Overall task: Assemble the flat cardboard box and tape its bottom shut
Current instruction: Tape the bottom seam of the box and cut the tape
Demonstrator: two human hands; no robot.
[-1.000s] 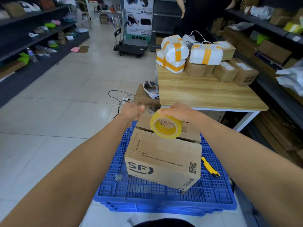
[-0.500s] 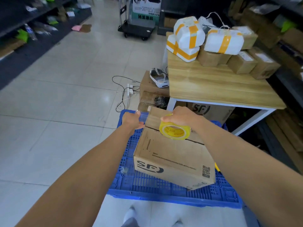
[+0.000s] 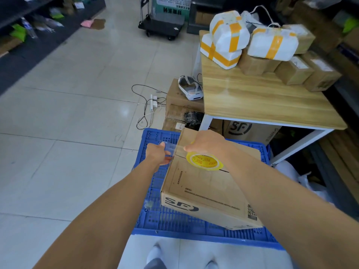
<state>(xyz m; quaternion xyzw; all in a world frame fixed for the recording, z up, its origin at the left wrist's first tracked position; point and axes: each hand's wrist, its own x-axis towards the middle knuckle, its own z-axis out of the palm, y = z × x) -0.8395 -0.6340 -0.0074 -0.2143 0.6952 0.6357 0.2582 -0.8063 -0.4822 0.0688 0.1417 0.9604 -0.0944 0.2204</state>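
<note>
head view: the cardboard box [image 3: 209,191] sits on the blue pallet [image 3: 153,220] on the floor [image 3: 77,133], its flaps folded shut on the upturned face, with the seam running across it. your right grip [image 3: 206,144] is curled round the yellow tape roll [image 3: 204,161] and holds it against the box at the seam. your left grip [image 3: 158,154] pinches the free end of the clear tape [image 3: 172,147] just off the box's left edge. beyond the pallet, the wooden counter [image 3: 262,105] carries wrapped parcels [image 3: 272,43].
</note>
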